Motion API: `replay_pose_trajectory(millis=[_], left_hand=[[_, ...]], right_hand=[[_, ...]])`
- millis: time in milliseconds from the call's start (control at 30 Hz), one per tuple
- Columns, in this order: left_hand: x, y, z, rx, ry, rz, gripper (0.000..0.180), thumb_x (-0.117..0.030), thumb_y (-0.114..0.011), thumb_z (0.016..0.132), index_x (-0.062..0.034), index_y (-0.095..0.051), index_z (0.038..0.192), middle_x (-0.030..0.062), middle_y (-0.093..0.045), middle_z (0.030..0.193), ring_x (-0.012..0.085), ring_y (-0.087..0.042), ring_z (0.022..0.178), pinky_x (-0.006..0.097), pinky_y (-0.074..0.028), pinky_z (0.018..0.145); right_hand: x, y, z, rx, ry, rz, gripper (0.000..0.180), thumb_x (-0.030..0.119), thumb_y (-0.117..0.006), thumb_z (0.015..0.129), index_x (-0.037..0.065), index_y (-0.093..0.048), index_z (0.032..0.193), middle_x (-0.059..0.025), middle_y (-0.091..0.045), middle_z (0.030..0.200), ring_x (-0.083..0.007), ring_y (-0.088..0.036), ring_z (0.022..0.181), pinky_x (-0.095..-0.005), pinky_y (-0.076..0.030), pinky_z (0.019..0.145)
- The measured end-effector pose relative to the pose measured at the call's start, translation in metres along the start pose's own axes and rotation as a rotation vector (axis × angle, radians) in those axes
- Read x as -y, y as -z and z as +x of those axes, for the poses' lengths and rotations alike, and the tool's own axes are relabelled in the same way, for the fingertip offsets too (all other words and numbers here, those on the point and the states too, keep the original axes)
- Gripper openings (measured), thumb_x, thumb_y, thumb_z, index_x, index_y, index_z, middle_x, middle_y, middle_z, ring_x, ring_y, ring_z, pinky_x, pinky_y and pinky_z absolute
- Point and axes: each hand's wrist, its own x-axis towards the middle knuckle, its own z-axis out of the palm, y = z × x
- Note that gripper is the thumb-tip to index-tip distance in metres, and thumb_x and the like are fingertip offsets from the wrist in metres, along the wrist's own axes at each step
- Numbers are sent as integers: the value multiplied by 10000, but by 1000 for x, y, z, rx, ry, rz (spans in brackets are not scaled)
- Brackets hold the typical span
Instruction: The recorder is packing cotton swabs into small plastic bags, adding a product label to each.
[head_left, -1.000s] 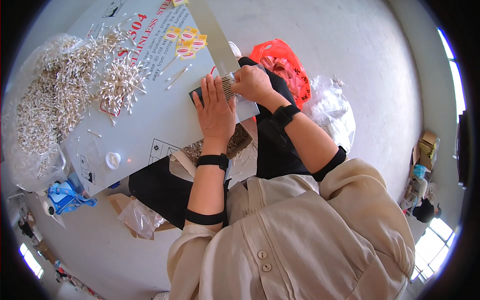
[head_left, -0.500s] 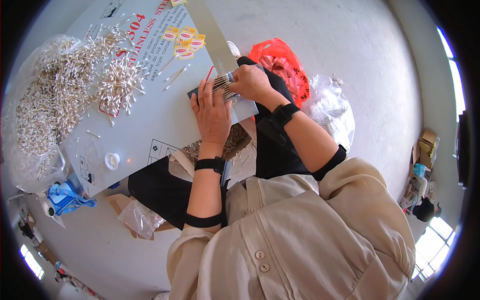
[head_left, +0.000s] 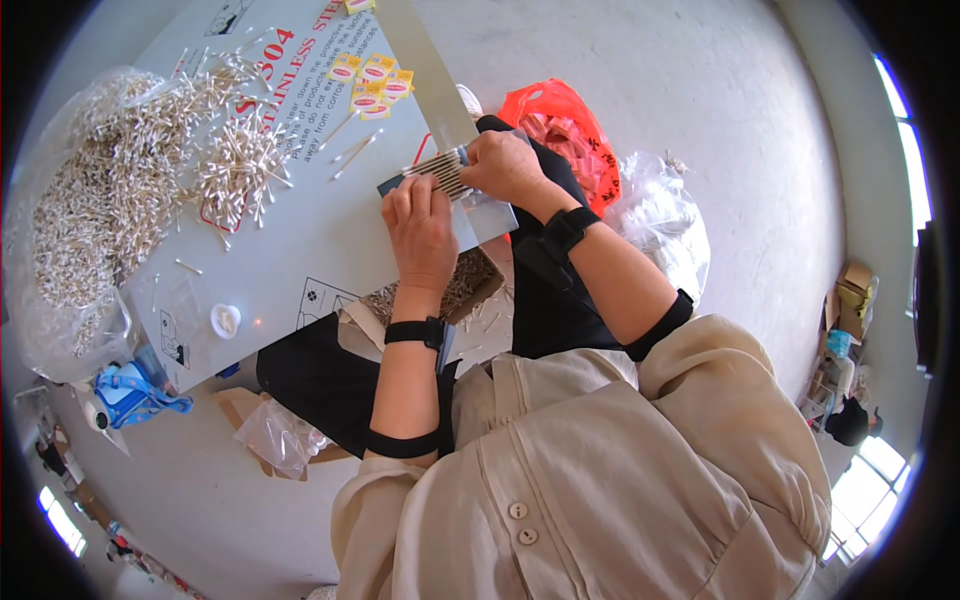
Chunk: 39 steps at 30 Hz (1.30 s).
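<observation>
A flat row of cotton swabs (head_left: 440, 172) lies side by side between my two hands, over a dark flat plate (head_left: 390, 186) near the table's right edge. My left hand (head_left: 420, 232) has its fingers bent, their tips against the row's left ends. At the row's other end, my right hand (head_left: 508, 165) is closed with thumb and fingers pinching the swabs. A small blue-grey piece shows by its fingertips, too covered to name. Loose cotton swabs (head_left: 355, 150) lie just beyond my left hand, and a heap of swabs (head_left: 240, 170) sits farther left.
A large clear bag (head_left: 100, 200) full of swabs stands at the table's left. Several yellow-and-white labels (head_left: 375, 85) lie at the back. A small white round tub (head_left: 225, 320) is near the front edge. Below are a box of swabs (head_left: 470, 280) and a red bag (head_left: 560, 140).
My left hand's fingers have drawn back and curled, uncovering more of the swab row. My right hand has stayed almost in place.
</observation>
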Motion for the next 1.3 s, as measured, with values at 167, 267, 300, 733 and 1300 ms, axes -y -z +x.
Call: replay_pose_trajectory(millis=[167,267,300,733,1300], left_hand=[[-2,2,2,30,-18,39,172,-44,-582,782,-16,-599,950,81,-563,1128,264,-479,1163,437,-333,1016],[-4,0,10,27,5,59,190,-39,-575,777,-13,-596,965,85,-561,1123,266,-476,1166,430,-327,1020],[-4,0,13,28,5,59,190,-39,-575,777,-13,-596,965,85,-561,1123,266,-476,1166,430,-327,1020],[2,2,22,141,-59,-24,257,-15,-573,756,-27,-613,1009,69,-550,1113,256,-468,1161,448,-291,1044],[-1,4,27,148,-13,94,231,-14,-572,751,-2,-623,976,70,-554,1073,256,-476,1142,433,-303,1024]], right_hand=[[1,-1,0,-2,5,6,223,257,-651,682,50,-716,732,-186,-686,763,-342,-682,758,-413,-545,695],[1,-2,0,1,19,5,221,258,-650,684,50,-713,721,-187,-683,757,-343,-680,756,-414,-544,694],[1,-2,0,0,14,7,223,263,-652,687,50,-712,718,-188,-682,756,-343,-680,755,-415,-544,693],[-1,-1,0,-8,1,33,200,260,-674,686,67,-717,716,-175,-687,752,-330,-682,745,-412,-549,692],[-48,-29,-30,-580,-297,531,676,384,-768,762,-69,-532,1205,-202,-631,1045,-340,-635,908,-407,-504,815]])
